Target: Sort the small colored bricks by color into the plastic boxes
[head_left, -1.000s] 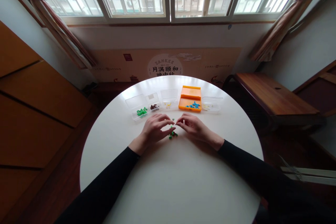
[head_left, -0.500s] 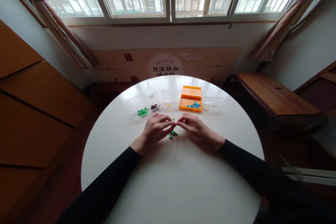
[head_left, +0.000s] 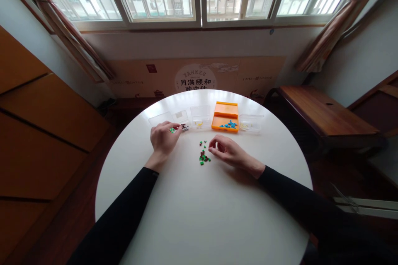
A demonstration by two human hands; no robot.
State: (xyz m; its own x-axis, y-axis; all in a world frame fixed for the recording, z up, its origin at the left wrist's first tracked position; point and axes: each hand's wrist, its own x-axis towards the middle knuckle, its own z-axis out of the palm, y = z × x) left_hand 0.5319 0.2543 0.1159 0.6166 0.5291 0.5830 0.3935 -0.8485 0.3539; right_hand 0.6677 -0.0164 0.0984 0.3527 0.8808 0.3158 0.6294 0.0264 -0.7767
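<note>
My left hand (head_left: 163, 138) is at the clear boxes on the left, its thumb and index tips brought together beside the dark brown pieces (head_left: 184, 127). Green pieces (head_left: 172, 131) show partly through the gap behind those fingers. Anything in that pinch is too small to make out. My right hand (head_left: 228, 151) hovers over the table with curled fingers and the thumb close to the index finger. What it pinches, if anything, I cannot make out. Left of its fingertips lies a loose pile of tiny green and brown building bricks (head_left: 203, 157), with several single bricks (head_left: 201, 143) just beyond.
On the round white table (head_left: 199, 207) stand a clear box (head_left: 200, 112) with yellow pieces, an orange box (head_left: 226, 109) holding blue pieces (head_left: 229, 124), and another clear box (head_left: 256, 123) with pale pieces. A wooden bench (head_left: 329, 109) is at the right, below the window.
My left hand has moved from the middle, where its fingertips met the right hand's, leftward and away to the clear boxes. The right hand has stayed nearly in place. More of the brick pile shows.
</note>
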